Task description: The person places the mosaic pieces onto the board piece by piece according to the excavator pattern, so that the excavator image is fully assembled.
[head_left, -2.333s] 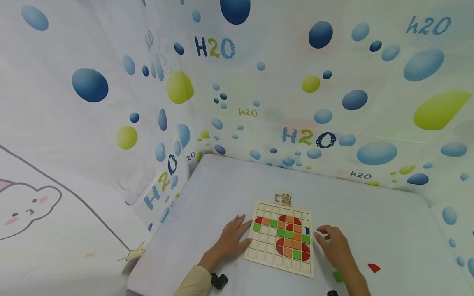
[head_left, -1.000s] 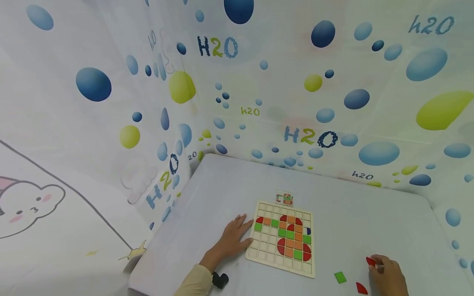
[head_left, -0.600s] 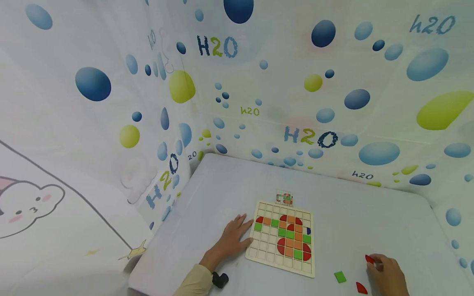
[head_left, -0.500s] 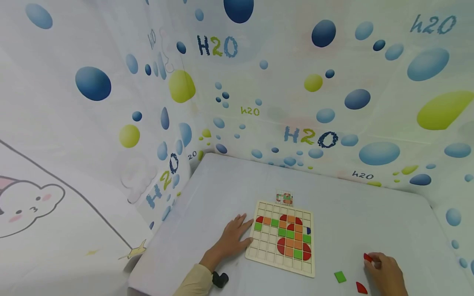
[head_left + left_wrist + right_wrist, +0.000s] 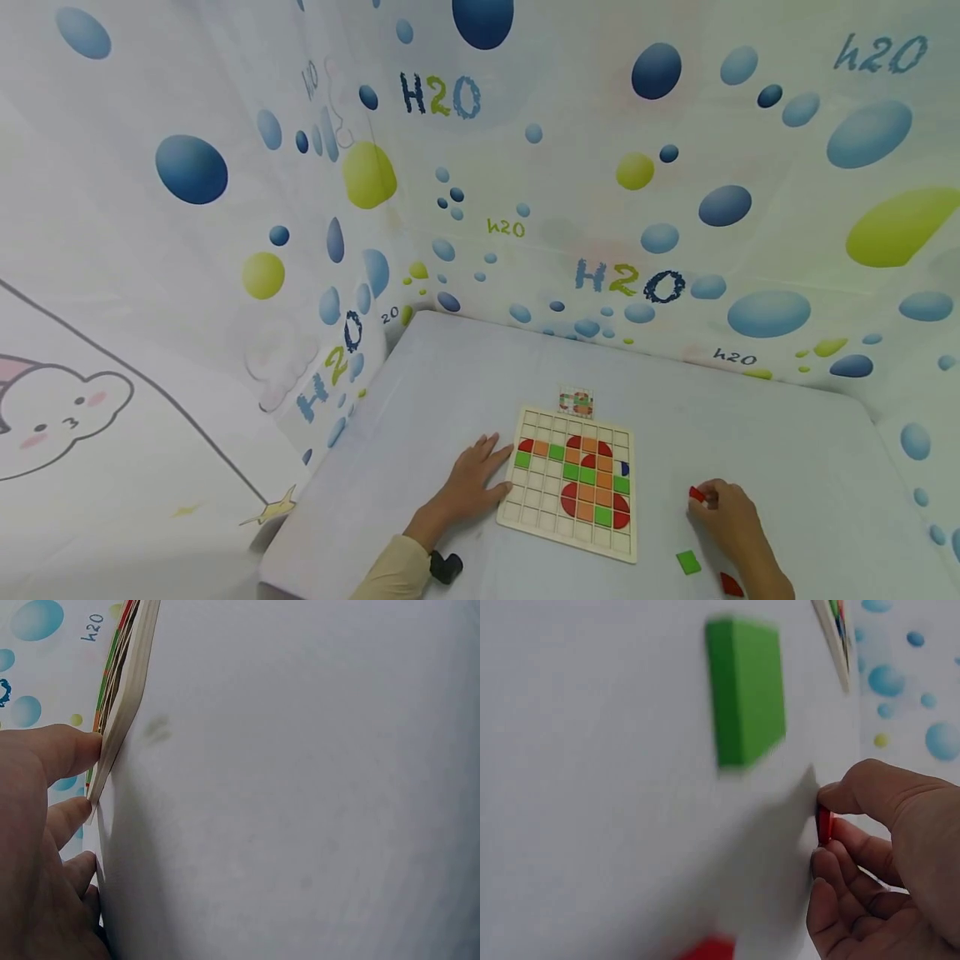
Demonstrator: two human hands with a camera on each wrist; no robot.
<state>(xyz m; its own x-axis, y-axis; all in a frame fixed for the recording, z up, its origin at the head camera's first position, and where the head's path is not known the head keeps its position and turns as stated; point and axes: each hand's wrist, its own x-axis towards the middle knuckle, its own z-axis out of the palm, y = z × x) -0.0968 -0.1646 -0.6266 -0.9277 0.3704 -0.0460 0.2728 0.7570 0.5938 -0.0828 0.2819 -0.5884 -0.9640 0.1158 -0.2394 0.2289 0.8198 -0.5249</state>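
A wooden grid board (image 5: 525, 508) lies on the table, with red quarter-round, orange, green and blue tiles in some of its cells. My left hand (image 5: 471, 482) rests at the board's left edge, thumb and a fingertip touching its rim (image 5: 129, 697). Right of the board, my right hand (image 5: 726, 512) pinches a red quarter-round tile (image 5: 697, 494) between thumb and fingers. The right wrist view has this red tile (image 5: 824, 823) above the table, its shadow below. A green square tile (image 5: 688, 562) and another red quarter-round tile (image 5: 731, 584) lie nearer the front.
A small printed pattern card (image 5: 576, 402) lies just beyond the board's far edge. A black object (image 5: 446, 568) sits by the left sleeve (image 5: 396, 570). Patterned cloth walls (image 5: 525, 167) rise behind and left of the white table (image 5: 450, 375).
After leaving the board's right edge, my right hand picked up a red quarter-round tile at the right. It has since moved left with it toward the board. My left hand stays put.
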